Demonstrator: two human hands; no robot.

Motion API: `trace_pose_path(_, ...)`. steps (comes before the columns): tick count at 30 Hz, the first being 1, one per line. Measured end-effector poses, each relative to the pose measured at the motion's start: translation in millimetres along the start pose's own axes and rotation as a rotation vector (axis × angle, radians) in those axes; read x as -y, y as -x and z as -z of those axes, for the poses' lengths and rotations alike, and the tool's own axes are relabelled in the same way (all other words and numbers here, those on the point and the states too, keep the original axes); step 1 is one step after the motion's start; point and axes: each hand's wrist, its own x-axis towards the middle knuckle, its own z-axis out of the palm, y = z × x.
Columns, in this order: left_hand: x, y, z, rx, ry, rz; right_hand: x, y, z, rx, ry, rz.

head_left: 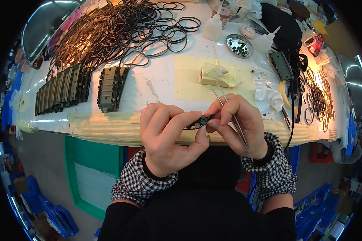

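Close to the table's front edge, a small dark green part (197, 123) with round details is held between both my hands. My left hand (165, 134) pinches its left side between thumb and index finger. Fingertips of my right hand (239, 122) grip its right end. The same right hand also keeps a pair of metal tweezers (238, 127) tucked in its fingers, tips pointing up and away. Beyond the hands stands a block wrapped in yellowish tape (213, 76), with a small pale lump on top.
Green molded vehicle-like pieces (62, 90) stand in a row at left, with another stack (112, 88) beside them. Behind lies a heap of dark rubber bands (120, 32). Farther back are a white squeeze bottle (212, 28), a metal dish (239, 45) of small parts and a tape roll (284, 94).
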Motion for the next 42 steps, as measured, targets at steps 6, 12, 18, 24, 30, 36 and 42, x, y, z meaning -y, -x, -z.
trace_pose_path(6, -2, 2, 1, -0.001, -0.042, 0.005, -1, 0, 2, 0.053, 0.049, 0.033)
trace_pose_path(12, 0, 4, 2, -0.007, -0.093, -0.039, 3, -5, 11, 0.163, 0.261, 0.135)
trace_pose_path(18, -4, 6, 4, 0.013, -0.097, -0.065, 3, -7, 12, 0.204, 0.284, 0.171)
trace_pose_path(24, 5, 9, -10, -0.096, -0.258, -0.08, -6, -6, 2, 0.036, 0.279, 0.173)
trace_pose_path(30, 18, 15, -16, -0.107, -0.34, -0.052, 4, 13, 2, -0.088, 0.267, 0.037)
trace_pose_path(36, 18, 5, -17, -0.167, -0.352, -0.048, 19, 16, -3, -0.075, 0.563, 0.162)
trace_pose_path(42, 21, 5, -23, -0.222, -0.389, -0.057, 14, 6, -9, -0.09, 0.641, 0.329)
